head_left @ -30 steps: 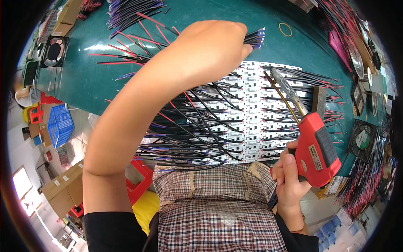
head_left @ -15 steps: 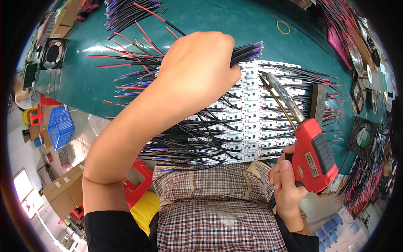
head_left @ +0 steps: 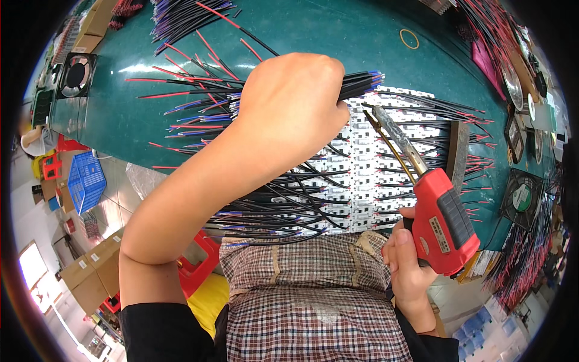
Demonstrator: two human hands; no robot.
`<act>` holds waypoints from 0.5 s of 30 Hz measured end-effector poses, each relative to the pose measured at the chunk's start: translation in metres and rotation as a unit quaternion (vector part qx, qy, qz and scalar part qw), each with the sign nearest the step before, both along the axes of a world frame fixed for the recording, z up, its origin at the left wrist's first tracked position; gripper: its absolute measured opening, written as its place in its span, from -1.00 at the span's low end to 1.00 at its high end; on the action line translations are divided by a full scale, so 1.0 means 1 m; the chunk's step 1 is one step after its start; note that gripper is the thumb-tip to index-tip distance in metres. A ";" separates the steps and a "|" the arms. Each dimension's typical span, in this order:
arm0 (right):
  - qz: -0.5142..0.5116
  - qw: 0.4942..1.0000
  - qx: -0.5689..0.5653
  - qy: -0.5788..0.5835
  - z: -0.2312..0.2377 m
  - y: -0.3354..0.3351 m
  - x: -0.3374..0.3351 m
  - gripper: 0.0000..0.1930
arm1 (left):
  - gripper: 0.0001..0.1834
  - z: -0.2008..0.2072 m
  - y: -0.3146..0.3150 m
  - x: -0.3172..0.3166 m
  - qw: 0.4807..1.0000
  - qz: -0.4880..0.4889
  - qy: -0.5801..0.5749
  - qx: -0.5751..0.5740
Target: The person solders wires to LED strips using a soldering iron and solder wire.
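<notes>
My left hand [head_left: 294, 99] is closed around a bundle of black-sleeved wires [head_left: 360, 84], whose blue and bare tips point right over the far end of a white circuit board panel [head_left: 360, 181]. Black leads run from both sides of the panel, with red and blue ends showing. My right hand [head_left: 409, 265] grips a red soldering gun [head_left: 443, 223] by its handle. The gun's tip and its thin brass-coloured feed tube point up and left, just right of my left hand and over the panel's upper part. My left fingers are mostly hidden behind the back of the hand.
A dark metal bar [head_left: 457, 155] lies across the right-hand leads. More wires [head_left: 187, 24] are heaped at the far left of the green table [head_left: 338, 30]. Small fans stand at the left [head_left: 76, 75] and right [head_left: 521, 196]. A rubber band [head_left: 409, 39] lies far right.
My left hand and its wire bundle have shifted slightly right and nearer me. The soldering gun has moved a little left, bringing its tip closer to the left hand.
</notes>
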State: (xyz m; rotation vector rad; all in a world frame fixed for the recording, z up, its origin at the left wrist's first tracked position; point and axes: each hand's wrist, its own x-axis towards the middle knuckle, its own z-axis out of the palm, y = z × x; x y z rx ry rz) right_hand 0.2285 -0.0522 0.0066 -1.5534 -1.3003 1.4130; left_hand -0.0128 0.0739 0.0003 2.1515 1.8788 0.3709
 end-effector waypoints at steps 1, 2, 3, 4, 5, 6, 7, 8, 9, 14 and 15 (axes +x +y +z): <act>-0.004 1.000 -0.003 0.006 0.001 0.000 -0.001 -0.69 | -0.75 -0.001 0.000 0.000 1.000 0.000 0.000 0.000; -0.004 1.000 -0.003 0.006 0.002 0.001 -0.002 -0.69 | -0.75 -0.001 -0.001 -0.001 1.000 -0.002 -0.008 0.006; -0.008 1.000 -0.011 0.018 0.003 0.001 -0.002 -0.69 | -0.75 -0.003 0.000 0.000 1.000 -0.005 -0.017 0.011; -0.012 0.999 -0.018 0.030 0.003 0.002 -0.003 -0.70 | -0.75 -0.003 0.000 0.000 1.000 -0.006 -0.018 0.011; -0.013 0.999 -0.018 0.029 0.003 0.002 -0.004 -0.70 | -0.75 -0.002 0.000 0.002 1.000 -0.003 -0.015 0.010; -0.014 0.999 -0.020 0.023 0.003 0.002 -0.004 -0.73 | -0.75 -0.002 -0.001 0.003 1.000 0.001 -0.012 0.009; -0.016 0.999 -0.022 0.018 0.003 0.002 -0.005 -0.75 | -0.75 -0.002 -0.001 0.003 1.000 0.001 -0.011 0.009; -0.016 0.999 -0.022 0.018 0.002 0.001 -0.003 -0.75 | -0.75 -0.002 -0.002 0.003 1.000 0.002 -0.010 0.012; 0.004 1.000 -0.004 0.003 -0.002 0.001 -0.001 -0.79 | -0.75 -0.003 -0.002 0.004 1.000 0.003 -0.009 0.015; 0.018 0.999 0.026 0.006 -0.004 0.005 -0.004 -0.89 | -0.76 -0.005 -0.002 0.005 1.000 0.006 0.000 0.019; 0.036 0.999 0.039 -0.004 -0.005 0.005 -0.003 -0.90 | -0.76 -0.006 -0.002 0.005 1.000 0.006 0.000 0.022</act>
